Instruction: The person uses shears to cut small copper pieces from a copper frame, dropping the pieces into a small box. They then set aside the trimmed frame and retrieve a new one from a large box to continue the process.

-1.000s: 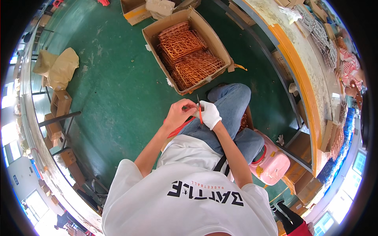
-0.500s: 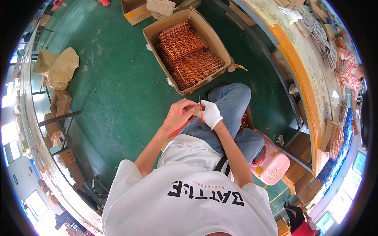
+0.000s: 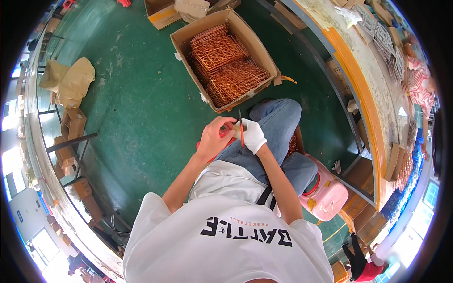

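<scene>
My right hand (image 3: pixel 253 137), in a white glove, grasped a slim orange-handled hand tool (image 3: pixel 242 134), its dark tip pointing away from me. My left hand (image 3: pixel 216 137) was bare, its fingers curled in close to the tool; I could not tell what, if anything, its fingertips pinched. The tool was just above my blue jeans (image 3: pixel 276 122), short of the near corner of a large open cardboard box (image 3: pixel 250 35).

That box stood on the green floor (image 3: pixel 132 132) (scuffed with pale marks toward the far left), and copper-coloured wire pieces (image 3: pixel 236 78) lay stacked inside it. A pink stool (image 3: pixel 328 200) stood to my right, with a white glove (image 3: pixel 336 166) on the floor near it.

Along the right ran a long counter (image 3: pixel 347 40), its worn pale top edged with an orange strip (image 3: pixel 358 89); grey wire pieces (image 3: pixel 377 33) were heaped on it. Beyond it was a person in a striped red-and-white top (image 3: pixel 420 85). Another, in red (image 3: pixel 368 272), was behind me on the right. On my left, brown cartons (image 3: pixel 73 122) and a tan sheet (image 3: pixel 75 82) lay about, and bright windows (image 3: pixel 46 240) lit the far wall.
</scene>
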`<state>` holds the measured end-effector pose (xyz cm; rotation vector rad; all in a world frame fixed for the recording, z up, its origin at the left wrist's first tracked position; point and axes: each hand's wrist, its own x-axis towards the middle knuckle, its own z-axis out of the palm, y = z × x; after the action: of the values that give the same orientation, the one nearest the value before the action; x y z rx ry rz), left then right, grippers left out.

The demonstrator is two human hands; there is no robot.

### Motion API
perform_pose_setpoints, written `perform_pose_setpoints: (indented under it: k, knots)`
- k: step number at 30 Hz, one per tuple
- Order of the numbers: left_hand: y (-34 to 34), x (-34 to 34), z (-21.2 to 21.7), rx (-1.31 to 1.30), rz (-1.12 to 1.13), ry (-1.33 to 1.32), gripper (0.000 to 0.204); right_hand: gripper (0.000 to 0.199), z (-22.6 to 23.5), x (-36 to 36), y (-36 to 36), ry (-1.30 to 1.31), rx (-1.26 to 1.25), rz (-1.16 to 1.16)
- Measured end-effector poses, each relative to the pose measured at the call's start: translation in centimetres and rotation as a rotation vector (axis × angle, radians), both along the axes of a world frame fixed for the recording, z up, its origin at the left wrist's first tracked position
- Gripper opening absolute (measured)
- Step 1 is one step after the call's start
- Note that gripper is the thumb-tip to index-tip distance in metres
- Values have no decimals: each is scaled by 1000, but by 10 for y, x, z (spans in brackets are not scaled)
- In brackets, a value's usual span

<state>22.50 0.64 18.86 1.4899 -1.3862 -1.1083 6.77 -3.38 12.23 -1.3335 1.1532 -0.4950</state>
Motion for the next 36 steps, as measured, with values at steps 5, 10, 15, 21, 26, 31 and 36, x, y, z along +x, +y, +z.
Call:
perform_pose_setpoints:
  k: [5, 10, 15, 21, 26, 31, 36]
  knots:
    - [4, -3, -3, 50, 40, 61, 29, 35, 11, 2, 0, -26, 13, -25]
    - [5, -3, -18, 133, 26, 188, 23, 29, 12, 2, 0, 52, -57, 11]
    - [6, -3, -26, 259, 72, 341, 21, 26, 12, 2, 3, 101, -99, 19]
    - [5, -6, -20, 293, 125, 518, 23, 27, 14, 4, 5, 63, 46, -52]
    - [6, -16, 11, 62, 268, 258, 25, 28, 18, 8, 8, -76, -47, -217]
    - [17, -34, 33, -126, 126, -248, 22, 31, 38, 13, 5, -165, 45, -435]
    - [21, -46, 28, -11, 112, -152, 13, 24, 48, 14, 5, -26, 8, -522]
